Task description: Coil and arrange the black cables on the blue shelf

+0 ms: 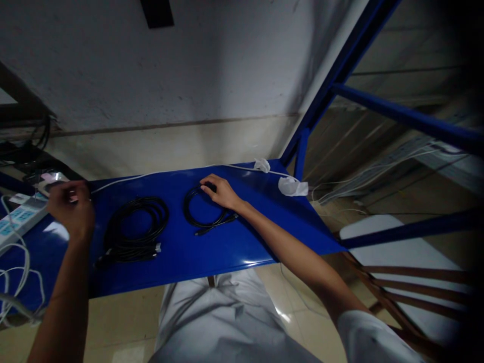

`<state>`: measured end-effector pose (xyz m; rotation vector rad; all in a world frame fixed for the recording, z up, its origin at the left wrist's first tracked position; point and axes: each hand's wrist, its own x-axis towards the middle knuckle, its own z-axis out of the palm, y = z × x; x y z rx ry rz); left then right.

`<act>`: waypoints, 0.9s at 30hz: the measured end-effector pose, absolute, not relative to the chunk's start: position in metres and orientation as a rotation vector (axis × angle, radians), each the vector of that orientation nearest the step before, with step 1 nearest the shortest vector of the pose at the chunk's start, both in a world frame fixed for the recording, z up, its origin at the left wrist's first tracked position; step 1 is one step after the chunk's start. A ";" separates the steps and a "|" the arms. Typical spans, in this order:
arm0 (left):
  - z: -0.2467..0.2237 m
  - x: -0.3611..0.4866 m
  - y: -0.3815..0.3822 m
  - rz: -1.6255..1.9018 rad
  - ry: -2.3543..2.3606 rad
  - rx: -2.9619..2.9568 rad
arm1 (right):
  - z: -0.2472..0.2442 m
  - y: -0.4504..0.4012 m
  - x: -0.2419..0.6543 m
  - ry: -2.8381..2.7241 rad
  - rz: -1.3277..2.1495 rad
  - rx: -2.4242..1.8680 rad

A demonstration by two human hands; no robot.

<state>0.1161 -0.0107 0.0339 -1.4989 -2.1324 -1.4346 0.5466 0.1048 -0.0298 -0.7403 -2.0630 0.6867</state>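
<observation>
Small black cable coil (pixel 204 212) lies flat on the blue table (pixel 227 252), right of centre, and we find the right hand (pixel 221 192) resting on its far rim. The fingers (pixel 207 184) of that hand are curled down onto a dark end piece at the top of the loop; whether they are pinched shut on it or merely pressing we cannot tell, since the knuckles hide the tips. The coil's loose ends cross beneath the wrist and point toward the near edge. The left hand (pixel 71 209) is raised over the table's left end, fingers drawn loosely together, back toward the camera; we cannot tell whether anything is held in it. Just beside it sits a white power strip (pixel 20 219) with white leads (pixel 15 282) trailing off the edge. Between the two hands lies a larger black cable bundle (pixel 134 229), well apart from the small coil. Crumpled white wrappers (pixel 291 186) sit at the far right corner by the blue frame post (pixel 302 151). In our judgement, sound handling here means keeping the loop pressed flat while gripping the end piece, so the turns do not spring open or snag the neighbouring bundle.
</observation>
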 end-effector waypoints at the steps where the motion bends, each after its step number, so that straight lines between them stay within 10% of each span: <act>1: 0.037 0.133 -0.006 -1.512 -2.051 -1.517 | -0.030 0.105 0.548 -2.110 0.646 -0.743; 10: 0.022 0.297 0.057 -0.944 -1.893 -2.777 | -0.031 0.107 0.554 -2.387 0.421 -0.771; 27: -0.012 0.345 0.043 -0.515 -1.900 -2.685 | -0.023 0.098 0.558 -2.388 0.411 -0.707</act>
